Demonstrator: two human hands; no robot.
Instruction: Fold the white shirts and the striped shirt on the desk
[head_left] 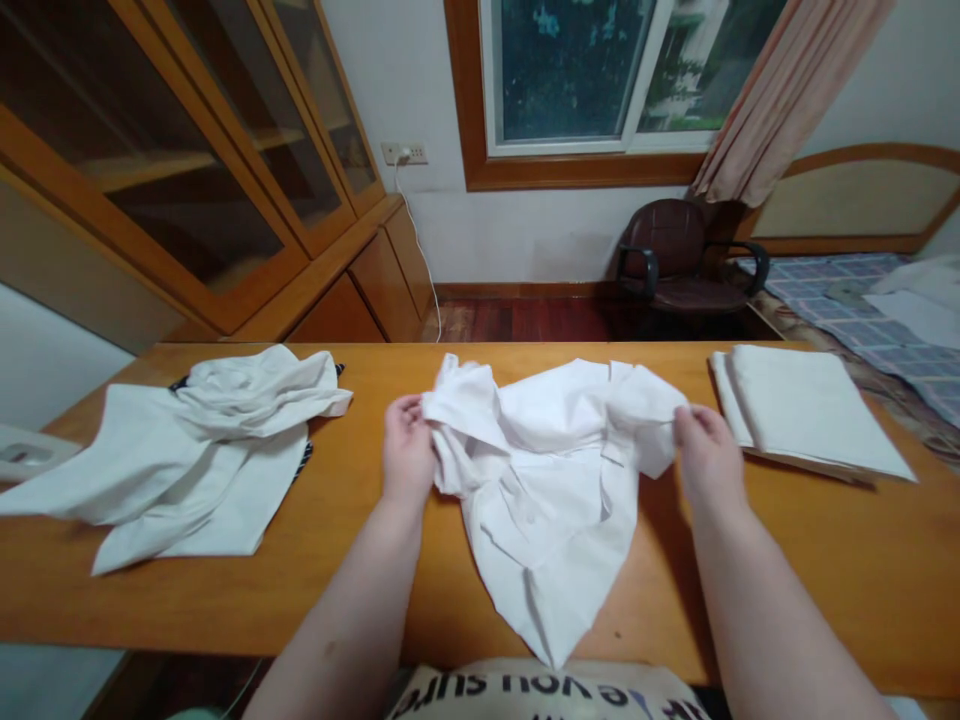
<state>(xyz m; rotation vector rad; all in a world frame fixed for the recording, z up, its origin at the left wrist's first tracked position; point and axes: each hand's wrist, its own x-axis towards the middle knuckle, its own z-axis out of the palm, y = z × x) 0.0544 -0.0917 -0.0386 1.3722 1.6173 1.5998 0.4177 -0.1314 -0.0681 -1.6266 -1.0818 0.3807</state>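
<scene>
A crumpled white cloth [555,500] is stretched between my two hands over the wooden table [360,560]. Its lower part narrows to a point towards the table's near edge. My left hand [409,445] pinches the cloth's left end, while my right hand [709,450] is closed on its right corner. Folds hide what kind of piece it is. To the right, close to my right hand, a flat folded stack of white cloth [821,405] lies on the table. A loose heap of white cloth [202,470] lies to the left, with dark striped bits showing under it.
A white object [34,455] is partly in view at the table's left end. Beyond the table stand a glass-fronted wooden cabinet [300,250] and a dark office chair [667,245]. A bed with a checked cover [840,290] is at the right. A white cord [416,225] hangs from the wall socket.
</scene>
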